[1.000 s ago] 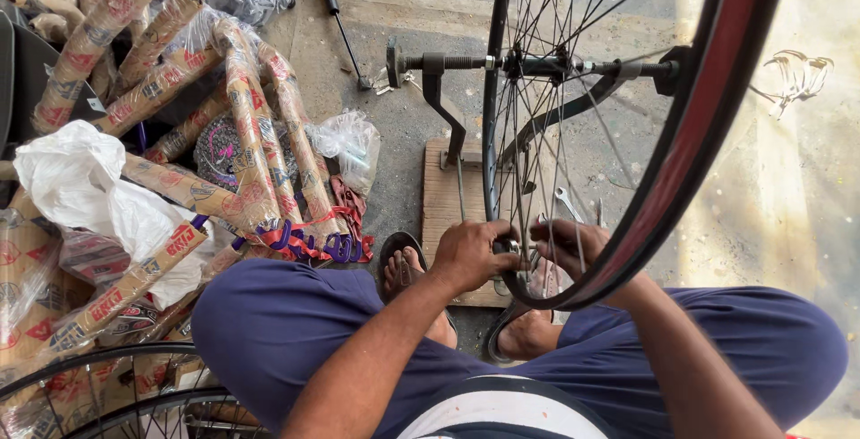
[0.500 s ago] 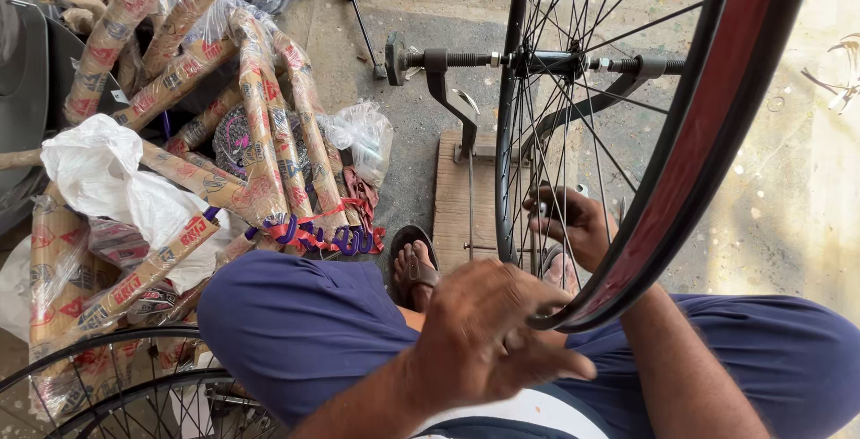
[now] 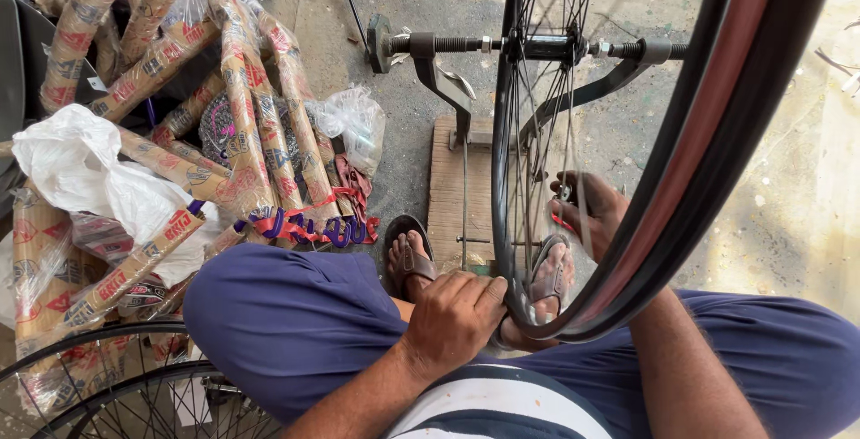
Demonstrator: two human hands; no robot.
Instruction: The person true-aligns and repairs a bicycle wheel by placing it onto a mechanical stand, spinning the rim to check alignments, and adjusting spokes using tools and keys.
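On a workshop floor, seen from my feed above a seated person: a bicycle wheel stands upright in a metal stand, its axle clamped between the stand's two arms, the stand fixed to a small wooden board.

My left hand is closed over the lowest part of the rim, just above my lap. My right hand reaches in from the far side, fingers curled among the spokes; whether they pinch a spoke or a small tool I cannot tell.

I judge the work to be spoke adjustment, with the wheel held steady for it. The next move calls for a firm hold on the rim and a small, careful turn at one spoke.

The wheel looks new: dark rim with a reddish band, thin bright spokes, no tyre visible.

Sandalled feet rest by the board. To the left lie paper-wrapped bicycle frames, a white plastic bag and more wheels.
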